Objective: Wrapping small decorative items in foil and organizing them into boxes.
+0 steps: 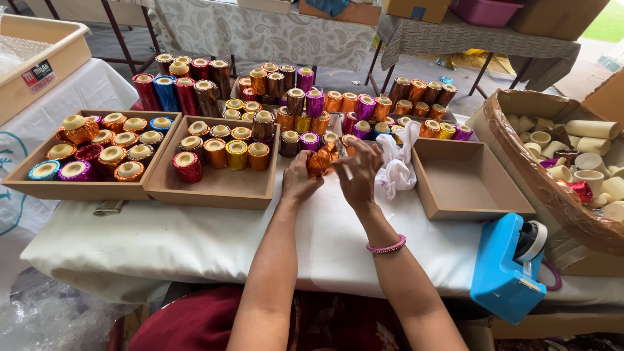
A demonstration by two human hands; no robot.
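Left hand (300, 177) curled shut round an orange foil-wrapped tube (320, 161), pinning it from the left; right hand (357, 170) w/ fingers bent onto the same tube from the right, thumb side toward the foil, looks like it's pressing or smoothing the wrap. Tube sits between both palms just above the white tablecloth (195, 234), near table centre, so both wrists can rest low & steady. Pink bangle (386, 247) on right wrist.

Left of hands: two shallow cardboard trays, the nearer one (214, 188) w/ a row of wrapped tubes along its back & front half bare, the far-left tray (84, 188) mostly full. Behind hands: loose rows of foil tubes, red, blue, purple, gold, standing upright. White cloth (396, 166) bunched just beside right hand. Right: empty cardboard tray (468, 188) close by, easy reach. Further right, basket (520, 169) of bare cream tubes, rim near table edge. Blue tape dispenser (507, 266) at front-right edge, overhanging a bit. Open cloth in front of the hands, toward the body.
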